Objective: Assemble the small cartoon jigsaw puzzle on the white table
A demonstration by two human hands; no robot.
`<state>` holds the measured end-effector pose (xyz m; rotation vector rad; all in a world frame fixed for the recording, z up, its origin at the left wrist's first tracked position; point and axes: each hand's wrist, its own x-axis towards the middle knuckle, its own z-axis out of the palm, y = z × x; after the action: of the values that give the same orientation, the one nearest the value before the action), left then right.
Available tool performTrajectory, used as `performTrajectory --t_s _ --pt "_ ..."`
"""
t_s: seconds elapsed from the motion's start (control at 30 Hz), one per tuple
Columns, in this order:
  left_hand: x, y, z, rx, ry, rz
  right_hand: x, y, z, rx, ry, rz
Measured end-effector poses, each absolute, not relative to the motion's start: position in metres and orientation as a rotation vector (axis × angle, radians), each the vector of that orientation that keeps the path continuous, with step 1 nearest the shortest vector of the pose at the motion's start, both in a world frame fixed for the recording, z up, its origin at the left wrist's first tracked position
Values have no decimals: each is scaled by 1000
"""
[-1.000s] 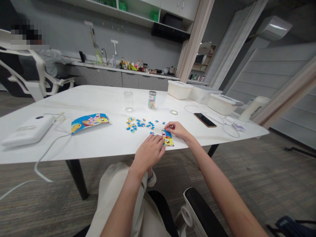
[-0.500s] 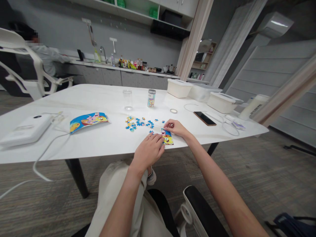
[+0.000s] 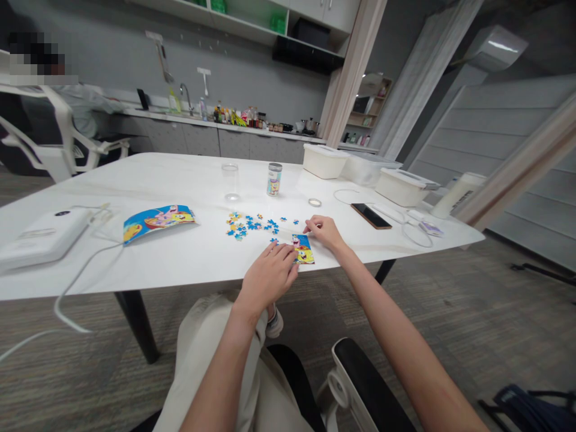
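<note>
A partly joined jigsaw puzzle (image 3: 305, 250) in blue and yellow lies near the front edge of the table. My left hand (image 3: 271, 269) rests flat over its left side, fingers stretched out and covering part of it. At the upper right corner of the joined part is my right hand (image 3: 323, 231), its thumb and fingers drawn together; whatever they may hold is hidden. Loose puzzle pieces (image 3: 254, 226) are scattered to the left of and beyond the hands. Farther left, a curved picture sheet (image 3: 158, 222) shows the same kind of cartoon figures.
Behind the pieces stand a clear jar (image 3: 231, 183) and a printed canister (image 3: 274, 179), with a ring-shaped lid (image 3: 314, 203) nearby. A phone (image 3: 371, 216), cables and lidded boxes (image 3: 324, 161) occupy the right side. A white device (image 3: 45, 239) sits at left. One person sits beyond the table.
My right hand has shifted slightly away from the puzzle's top edge, uncovering more of its upper right corner. The left hand stays in place on the puzzle. The view has turned slightly.
</note>
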<state>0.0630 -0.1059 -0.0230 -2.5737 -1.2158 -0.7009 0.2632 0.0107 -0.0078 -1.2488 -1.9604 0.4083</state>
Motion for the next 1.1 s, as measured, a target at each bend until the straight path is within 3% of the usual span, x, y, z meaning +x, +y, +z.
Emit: performTrajectory --t_s 0.57,1.1 --pt "63 -104 -26 -2561 -1199 -709 265 19 -16 -1232 -1988 416" --pt "91 -94 -16 -2520 -1337 -746 268 20 -24 -1100 -2094 634"
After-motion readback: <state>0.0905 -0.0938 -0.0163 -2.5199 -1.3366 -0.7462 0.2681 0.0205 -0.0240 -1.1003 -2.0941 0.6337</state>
